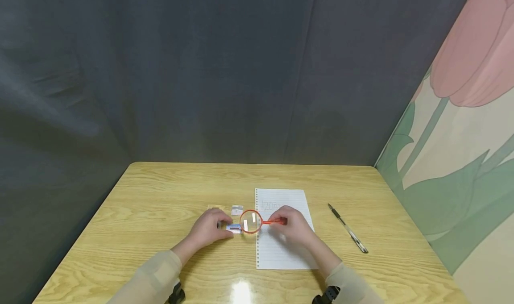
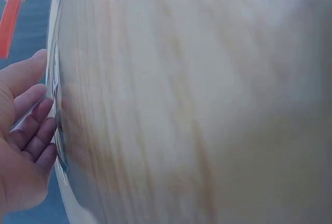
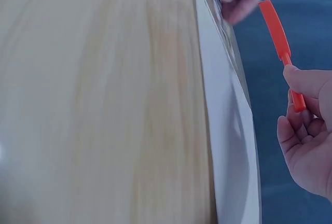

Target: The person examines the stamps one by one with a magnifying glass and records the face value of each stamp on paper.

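Note:
My right hand pinches the handle of a red-rimmed magnifying glass. Its round lens hangs over the left edge of the lined paper, beside a small blue-and-white labelled piece. In the right wrist view, the red rim appears edge-on, raised above the tabletop. My left hand rests at that labelled piece, thumb and forefinger apart on either side of it. Seen from the left wrist, the fingers are loosely bent near the table surface.
Punched lined paper with faint handwriting lies under my right hand. A black-and-clear pen lies to its right. A small grey-and-white piece and a yellowish one lie beyond my left hand. A dark curtain hangs behind the wooden table.

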### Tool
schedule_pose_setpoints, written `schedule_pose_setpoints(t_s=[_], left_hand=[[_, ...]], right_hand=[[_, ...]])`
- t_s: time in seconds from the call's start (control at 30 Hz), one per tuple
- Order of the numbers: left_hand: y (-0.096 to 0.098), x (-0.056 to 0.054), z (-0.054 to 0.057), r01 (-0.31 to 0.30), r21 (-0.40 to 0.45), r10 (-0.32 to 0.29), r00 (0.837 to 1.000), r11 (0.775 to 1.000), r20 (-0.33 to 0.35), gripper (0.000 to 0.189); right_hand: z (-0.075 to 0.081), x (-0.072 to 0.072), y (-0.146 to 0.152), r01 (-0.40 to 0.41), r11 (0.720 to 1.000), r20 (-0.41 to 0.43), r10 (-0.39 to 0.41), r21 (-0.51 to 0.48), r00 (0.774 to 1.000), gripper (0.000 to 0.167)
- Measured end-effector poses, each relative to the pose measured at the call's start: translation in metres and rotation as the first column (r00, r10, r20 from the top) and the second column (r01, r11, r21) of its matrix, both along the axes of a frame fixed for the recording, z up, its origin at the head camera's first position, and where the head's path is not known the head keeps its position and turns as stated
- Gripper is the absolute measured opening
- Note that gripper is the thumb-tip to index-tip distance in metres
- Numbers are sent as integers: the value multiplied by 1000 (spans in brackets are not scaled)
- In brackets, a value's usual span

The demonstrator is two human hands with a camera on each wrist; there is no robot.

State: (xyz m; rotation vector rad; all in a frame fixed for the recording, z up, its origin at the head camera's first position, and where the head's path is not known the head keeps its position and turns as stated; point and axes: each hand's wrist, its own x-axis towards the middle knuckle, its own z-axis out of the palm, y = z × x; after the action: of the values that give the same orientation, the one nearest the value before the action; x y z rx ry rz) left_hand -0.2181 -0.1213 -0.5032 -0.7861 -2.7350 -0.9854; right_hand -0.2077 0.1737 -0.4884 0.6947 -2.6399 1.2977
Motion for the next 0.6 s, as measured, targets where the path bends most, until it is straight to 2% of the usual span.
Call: schedule_pose_setpoints(t_s=[0.17, 0.3, 0.6], left_hand=[[11, 6, 1, 5, 18, -5, 1000, 1000, 0, 36], [24, 15, 4, 45, 22, -45, 999, 999, 0, 35], [54, 34, 7, 155, 25, -156, 988, 988, 24, 42]], right_hand=[[3, 6, 40, 73, 997, -41, -74, -26, 996, 15], [3, 11, 74, 165, 986, -40, -167, -30, 985, 15], [5, 20, 147, 363, 931, -26, -362, 49, 932, 9]])
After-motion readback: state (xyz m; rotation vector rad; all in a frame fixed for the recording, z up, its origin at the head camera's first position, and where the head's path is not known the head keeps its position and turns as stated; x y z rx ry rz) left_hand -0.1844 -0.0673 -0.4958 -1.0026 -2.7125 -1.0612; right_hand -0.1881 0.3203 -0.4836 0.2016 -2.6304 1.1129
